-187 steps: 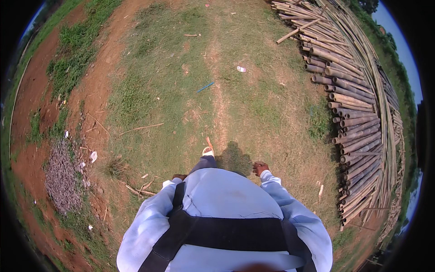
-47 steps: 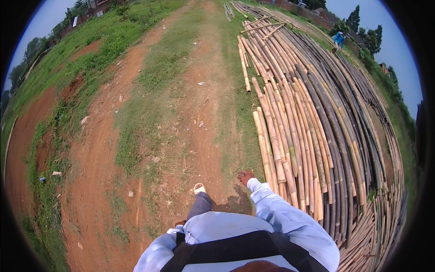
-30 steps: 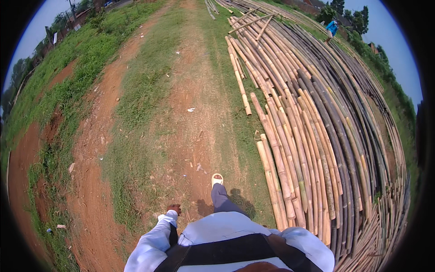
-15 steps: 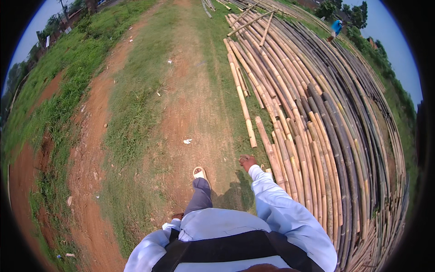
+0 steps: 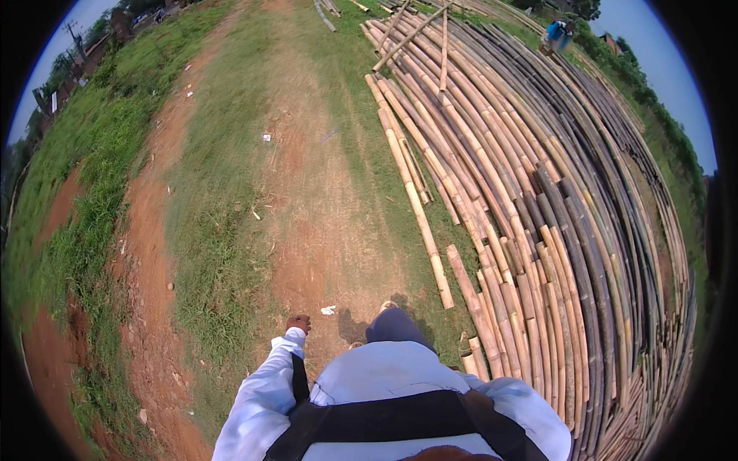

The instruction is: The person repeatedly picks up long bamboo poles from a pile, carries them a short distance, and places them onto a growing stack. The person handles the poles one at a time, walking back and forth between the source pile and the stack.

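Observation:
My left hand (image 5: 298, 323) is out in front of me above the dirt path, its fingers loosely curled and nothing visible in them. Its nearest object is a small white scrap (image 5: 328, 310) lying on the ground. On my right side the white sleeve (image 5: 519, 399) is bent back by my body, and the hand at its end is out of sight. Beside that sleeve lie long bamboo poles (image 5: 492, 265), tan and dark, heaped lengthwise along the path. Neither hand touches them.
A single bamboo pole (image 5: 419, 211) lies at the pile's left edge. A few poles (image 5: 415, 34) cross over the far end. A person in blue (image 5: 555, 34) is at the far right. Grass (image 5: 100, 223) and a reddish dirt strip (image 5: 150, 246) run along the left.
I have moved forward along the path. My left hand has swung forward, while my right hand has swung back out of view. The bamboo pile has shifted nearer.

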A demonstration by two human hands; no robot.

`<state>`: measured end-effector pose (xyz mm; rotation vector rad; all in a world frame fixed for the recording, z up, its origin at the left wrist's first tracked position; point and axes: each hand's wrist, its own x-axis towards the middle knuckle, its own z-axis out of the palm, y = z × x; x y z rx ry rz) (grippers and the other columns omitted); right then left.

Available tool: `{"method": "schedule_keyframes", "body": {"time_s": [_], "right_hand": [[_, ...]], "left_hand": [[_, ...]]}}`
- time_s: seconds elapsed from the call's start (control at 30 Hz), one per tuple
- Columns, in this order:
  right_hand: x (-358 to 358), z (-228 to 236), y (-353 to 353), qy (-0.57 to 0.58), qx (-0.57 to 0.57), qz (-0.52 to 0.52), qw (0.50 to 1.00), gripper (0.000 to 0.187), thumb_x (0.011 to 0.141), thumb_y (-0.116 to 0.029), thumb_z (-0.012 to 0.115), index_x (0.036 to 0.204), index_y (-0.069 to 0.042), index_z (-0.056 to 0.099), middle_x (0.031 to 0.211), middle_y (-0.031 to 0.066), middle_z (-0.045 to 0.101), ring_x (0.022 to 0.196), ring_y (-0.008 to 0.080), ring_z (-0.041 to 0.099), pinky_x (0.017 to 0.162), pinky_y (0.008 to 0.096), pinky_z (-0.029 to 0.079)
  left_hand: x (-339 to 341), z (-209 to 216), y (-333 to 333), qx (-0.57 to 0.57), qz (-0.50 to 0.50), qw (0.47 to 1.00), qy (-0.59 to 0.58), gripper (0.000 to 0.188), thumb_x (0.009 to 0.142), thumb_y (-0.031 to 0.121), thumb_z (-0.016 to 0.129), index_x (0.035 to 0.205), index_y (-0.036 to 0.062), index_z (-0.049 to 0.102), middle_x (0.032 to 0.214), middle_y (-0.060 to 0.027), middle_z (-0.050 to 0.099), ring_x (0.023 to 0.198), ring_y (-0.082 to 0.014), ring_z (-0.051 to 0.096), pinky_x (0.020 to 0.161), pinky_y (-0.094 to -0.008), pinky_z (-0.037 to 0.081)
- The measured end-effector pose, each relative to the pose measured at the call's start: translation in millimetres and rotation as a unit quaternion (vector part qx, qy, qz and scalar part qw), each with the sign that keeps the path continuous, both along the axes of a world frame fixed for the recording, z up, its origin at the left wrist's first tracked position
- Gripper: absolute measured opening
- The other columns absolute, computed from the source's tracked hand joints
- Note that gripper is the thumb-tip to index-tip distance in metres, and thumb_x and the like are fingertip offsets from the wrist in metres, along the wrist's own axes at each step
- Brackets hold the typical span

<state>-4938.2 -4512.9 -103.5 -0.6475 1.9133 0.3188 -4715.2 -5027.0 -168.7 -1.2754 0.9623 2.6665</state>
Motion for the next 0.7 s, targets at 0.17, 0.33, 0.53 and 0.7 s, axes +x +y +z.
{"method": "schedule_keyframes", "body": {"time_s": [0.17,0.33,0.53,0.7], "right_hand": [[-96.4,-10.2,-83.1,-0.012,-0.005,-0.054,0.998,0.042,0.068,-0.021,0.056,0.108,-0.012,0.049,0.094,0.0063,0.058,0.081,0.0219,0.056,0.066,0.036,0.046],[-256.1,-39.5,-188.4,-0.008,-0.058,-0.038,0.998,0.037,0.069,-0.011,0.055,0.105,-0.006,0.05,0.087,0.0084,0.059,0.072,0.0208,0.056,0.06,0.0343,0.047],[-503.0,5.8,-347.6,0.068,-0.35,-0.524,0.773,0.032,0.069,0.001,0.053,0.101,0.001,0.05,0.078,0.011,0.059,0.061,0.0194,0.057,0.053,0.0323,0.047],[-605.7,60.4,-483.5,-0.031,-0.424,-0.596,0.681,0.028,0.074,-0.004,0.055,0.101,0.002,0.055,0.082,0.0138,0.062,0.061,0.0208,0.06,0.051,0.0306,0.049]], "left_hand": [[-133.6,5.1,-71.9,-0.103,-0.006,0.986,-0.129,0.011,0.076,0.019,0.048,0.075,0.0088,0.044,0.066,-0.0053,0.046,0.051,-0.0206,0.044,0.041,-0.0335,0.031],[-191.5,7.8,-114.5,0.122,0.027,0.982,-0.141,0.049,0.076,0.033,0.044,0.119,0.0105,0.041,0.085,-0.0134,0.054,0.068,-0.0283,0.047,0.05,-0.0408,0.037],[-277.2,17.6,-172.2,0.012,-0.036,0.969,-0.243,0.049,0.077,0.033,0.045,0.121,0.0121,0.039,0.086,-0.014,0.055,0.071,-0.0292,0.05,0.054,-0.0406,0.04],[-350.7,16.4,-236.1,-0.04,-0.081,0.958,-0.273,0.044,0.077,0.031,0.048,0.115,0.0107,0.044,0.084,-0.0135,0.057,0.069,-0.0272,0.052,0.054,-0.039,0.041]]}}
